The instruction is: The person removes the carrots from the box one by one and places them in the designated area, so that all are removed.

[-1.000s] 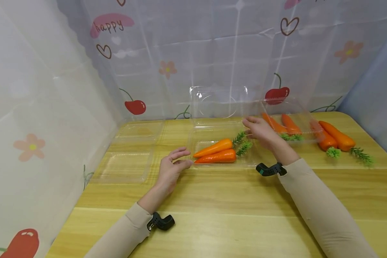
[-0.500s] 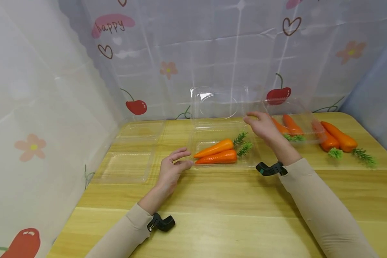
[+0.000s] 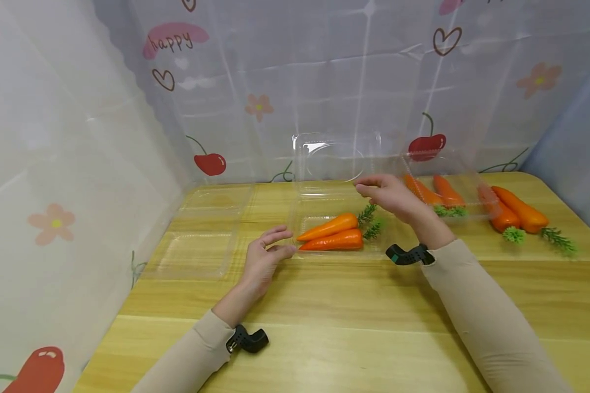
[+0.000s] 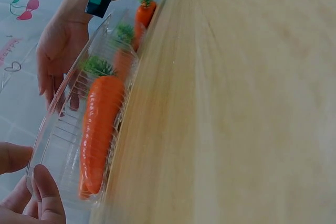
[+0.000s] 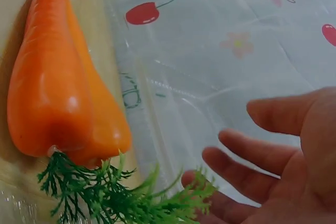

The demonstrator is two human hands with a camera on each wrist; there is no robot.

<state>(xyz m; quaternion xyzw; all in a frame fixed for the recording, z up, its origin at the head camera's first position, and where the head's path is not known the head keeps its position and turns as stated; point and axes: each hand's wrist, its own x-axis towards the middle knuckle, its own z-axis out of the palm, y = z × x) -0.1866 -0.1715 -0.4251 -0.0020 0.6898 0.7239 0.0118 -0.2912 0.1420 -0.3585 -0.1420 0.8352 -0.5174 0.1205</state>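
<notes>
A clear plastic clamshell box (image 3: 319, 204) stands in the middle of the table with its lid (image 3: 335, 159) raised at the back. Two orange carrots (image 3: 330, 233) with green tops lie in it, tips to the left. My left hand (image 3: 264, 259) pinches the box's near left rim between thumb and fingers, as the left wrist view shows. Over the back right part of the box hovers my right hand (image 3: 395, 197). In the right wrist view its fingers (image 5: 247, 174) are spread and loosely bent, holding nothing, beside the carrots' green tops (image 5: 121, 192).
Another open clear box (image 3: 192, 254) lies to the left. At the right, a clear container (image 3: 452, 164) stands with two carrots (image 3: 448, 191) behind or inside it; I cannot tell which. Two more carrots (image 3: 521, 210) lie at the far right. A printed curtain (image 3: 334, 71) borders the table's back.
My right hand has shifted left, its fingertips now over the back of the middle box near the lid. The left hand and the two carrots in that box stay in place.
</notes>
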